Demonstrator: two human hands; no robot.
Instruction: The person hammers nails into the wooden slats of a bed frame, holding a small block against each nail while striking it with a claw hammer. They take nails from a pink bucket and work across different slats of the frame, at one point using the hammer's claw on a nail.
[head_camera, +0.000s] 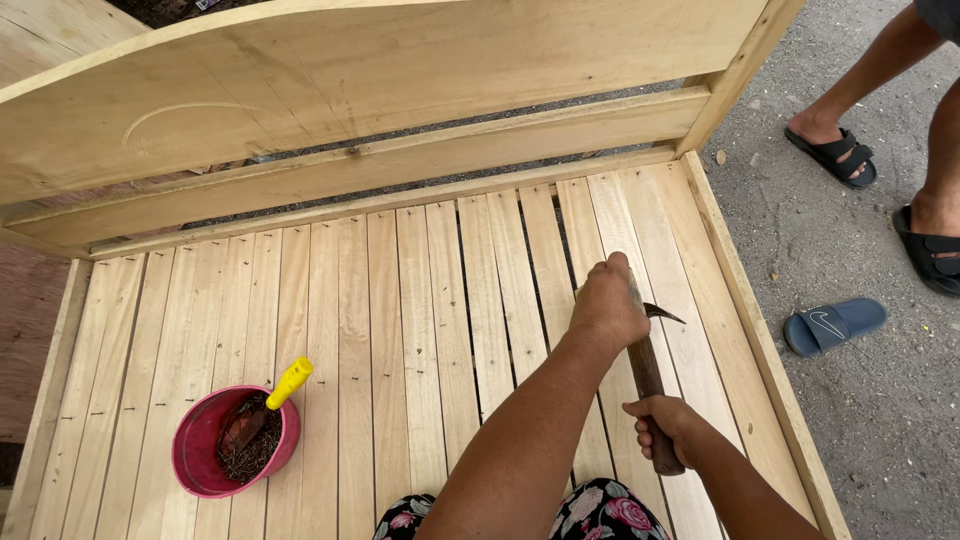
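Left hand: the left hand (607, 300) is closed into a fist over the slats, just at the head of the hammer; the fingers are pressed together, and what they pinch is too small to see.
Right hand: the right hand (665, 418) is clamped around the lower end of the handle, near the person's knees.
Hammer: the hammer (648, 375) has a dark wooden handle and a curved metal claw that points to the right; its head is hidden behind the left fist.
Surface: a bed frame (420, 300) of pale wooden slats, with small gaps between them and rows of nail heads across the boards.
Bowl: a red bowl (200, 455) stands on the near left slats, full of dark nails, with a yellow-handled tool (288, 382) leaning in it.
Far side: a tall headboard (350, 70) stands upright.
Right side: grey ground, one blue sandal (835, 323) lying alone, and another person's feet (850, 150) in black sandals.
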